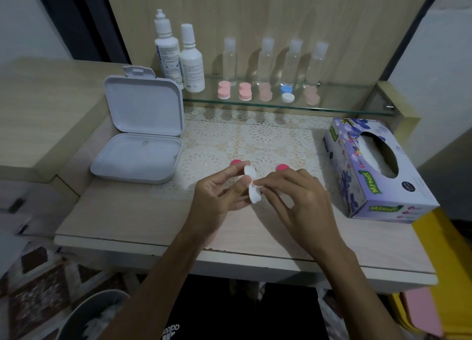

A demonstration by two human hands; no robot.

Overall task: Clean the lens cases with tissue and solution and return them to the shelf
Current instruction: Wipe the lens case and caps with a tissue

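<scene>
Left hand: my left hand [217, 196] is gripping the white lens case [251, 183], holding it on edge above the table [127, 212].
Right hand: my right hand [297, 199] is pinching the case's middle; tissue not discernible.
Caps: two pink caps [237, 162] are lying on the lace mat [255, 135] at 12 o'clock of my hands.
Shelf: the glass shelf [332, 107] is carrying five capped cases at 12 o'clock.
Risk: I am judging the thin-edge hold slippery; a twist could drop the case or knock a loose cap away.

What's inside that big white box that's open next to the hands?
The open white box looks empty: only its bare tray and a small round bump near the back edge show. Nothing covers the tray. The raised lid looks bare inside too.
</scene>
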